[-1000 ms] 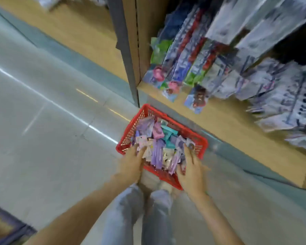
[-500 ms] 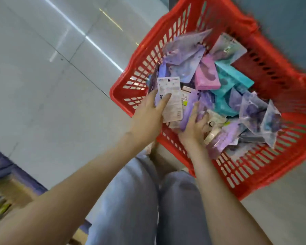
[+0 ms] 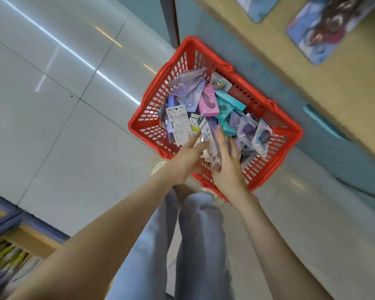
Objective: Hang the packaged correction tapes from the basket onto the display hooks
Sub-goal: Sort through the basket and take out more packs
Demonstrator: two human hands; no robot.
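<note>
A red plastic basket point(image 3: 146, 124) stands on the floor in front of me, heaped with several packaged correction tapes in purple, pink point(image 3: 208, 102) and teal, some lying white back up. My left hand point(image 3: 185, 160) reaches into the basket's near side, its straight fingers touching the lower edge of a white-backed pack point(image 3: 179, 124). My right hand point(image 3: 227, 165) is just beside it, with straight, spread fingers lying on the pile over purple packs. Neither hand plainly grips a pack. A few hanging packs point(image 3: 329, 29) show at the top right; their hooks are out of view.
The wooden base of the display shelf point(image 3: 312, 68) runs along the right, just behind the basket. Glossy grey floor tiles point(image 3: 63, 105) spread to the left. My legs in grey trousers point(image 3: 199, 234) are below the hands. Another shelf point(image 3: 11, 245) sits at the lower left.
The view has pulled back from the basket. My left hand no longer pinches the white-backed pack, which now lies on the pile. My right hand's fingers have straightened over the packs.
</note>
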